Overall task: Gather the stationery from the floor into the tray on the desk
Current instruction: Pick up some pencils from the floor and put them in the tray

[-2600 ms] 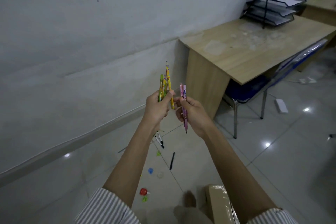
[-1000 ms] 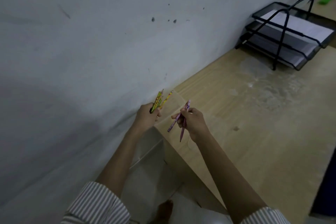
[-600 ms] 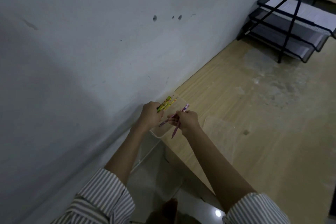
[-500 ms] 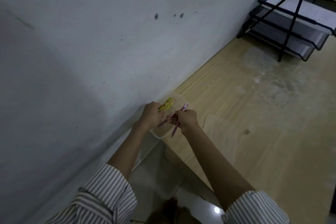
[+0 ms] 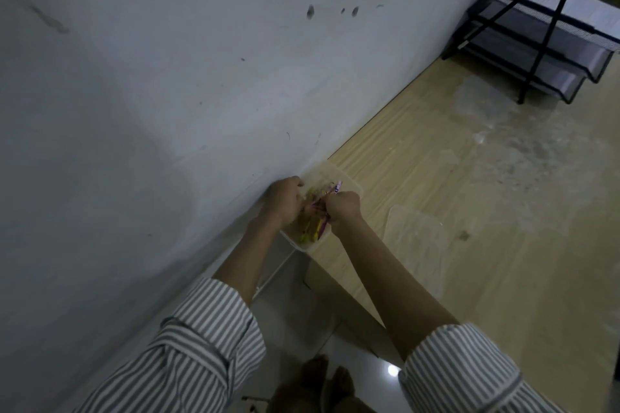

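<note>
One head-worn wide-angle view, looking steeply down and forward along both outstretched arms; the hands point(image 5: 312, 203) sit near mid-frame, fairly close; a grey wall point(image 5: 151, 84) fills the left, the table point(image 5: 486, 211) slants away right; floor point(image 5: 302, 329) directly below.

No words, numbers or brand marks can be read anywhere here. The sheet of paper point(image 5: 567, 2) in the top level of the black mesh letter tray point(image 5: 536, 43), upper right of the frame, carries faint grey lines of print, far too small and blurred to make out. The pink pencils point(image 5: 330, 193) and the yellow-green pencils point(image 5: 310, 231) at the centre show coloured patterning on their barrels, but no letter on them resolves. The dark spots on the wall point(image 5: 167, 77) are marks, not writing.
</note>
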